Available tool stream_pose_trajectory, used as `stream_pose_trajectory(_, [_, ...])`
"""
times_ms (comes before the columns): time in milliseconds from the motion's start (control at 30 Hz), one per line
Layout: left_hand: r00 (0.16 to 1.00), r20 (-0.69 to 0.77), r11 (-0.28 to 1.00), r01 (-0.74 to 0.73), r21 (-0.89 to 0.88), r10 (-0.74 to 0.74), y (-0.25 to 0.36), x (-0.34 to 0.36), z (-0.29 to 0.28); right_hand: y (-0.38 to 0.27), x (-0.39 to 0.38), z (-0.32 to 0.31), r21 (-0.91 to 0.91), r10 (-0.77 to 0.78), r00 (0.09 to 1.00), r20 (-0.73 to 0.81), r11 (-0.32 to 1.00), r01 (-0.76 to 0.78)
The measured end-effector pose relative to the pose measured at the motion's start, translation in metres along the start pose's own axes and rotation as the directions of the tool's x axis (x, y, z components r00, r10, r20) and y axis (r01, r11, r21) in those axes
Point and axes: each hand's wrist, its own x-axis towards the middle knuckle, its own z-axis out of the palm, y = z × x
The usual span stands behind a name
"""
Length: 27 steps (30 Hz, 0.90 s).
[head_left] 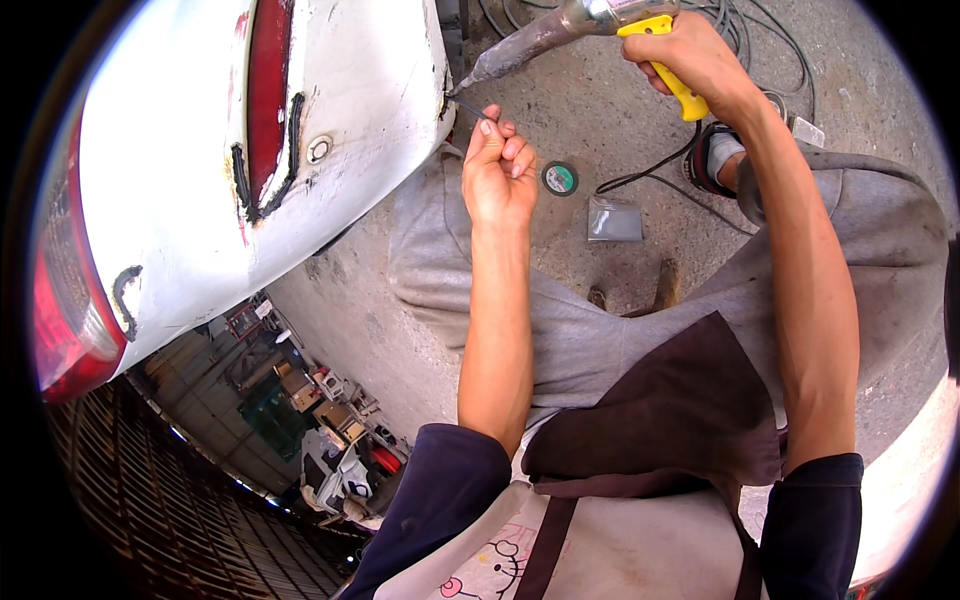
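In the head view, the left hand (498,165) pinches a thin dark rod (469,106) at the edge of a scuffed white bumper (375,80); the right hand (698,62) wraps a yellow-handled hot-air gun (577,22), its grimy nozzle (500,58) beside the rod. The green label (561,179) on a black disc (547,173) is unreadable.

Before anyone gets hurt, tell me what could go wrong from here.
The left hand pinches a thin dark rod near the nozzle of the yellow-handled tool; a slip might jab that hand, or burn it if the nozzle is hot, which I cannot tell. The cable runs close to the foot and could snag it.
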Motion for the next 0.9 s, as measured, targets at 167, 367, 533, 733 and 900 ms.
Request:
stream_pose_trajectory(167, [1.0,-0.003,1.0,-0.007,0.017,0.007,0.0,0.001,0.001,0.0,0.0,0.0,-0.007,0.009,1.0,-0.009,1.0,-0.009])
stream_pose_trajectory(367, [1.0,0.002,1.0,-0.01,0.015,0.01,0.0,0.002,0.001,0.001,0.001,0.0,0.01,0.005,1.0,0.005,1.0,-0.006])
stream_pose_trajectory(533, [1.0,0.001,1.0,-0.012,0.007,0.012,-0.001,0.002,0.002,0.001,0.001,-0.001,0.018,0.002,1.0,0.008,1.0,-0.002])
stream_pose_trajectory(733, [1.0,0.006,1.0,-0.012,0.002,0.012,-0.001,0.003,0.0,0.0,0.001,-0.001,0.029,0.001,1.0,0.006,1.0,-0.001])
stream_pose_trajectory(900, [1.0,0.011,1.0,-0.009,0.002,0.009,0.0,0.003,-0.001,-0.003,0.001,0.0,-0.006,0.024,1.0,-0.006,1.0,-0.024])
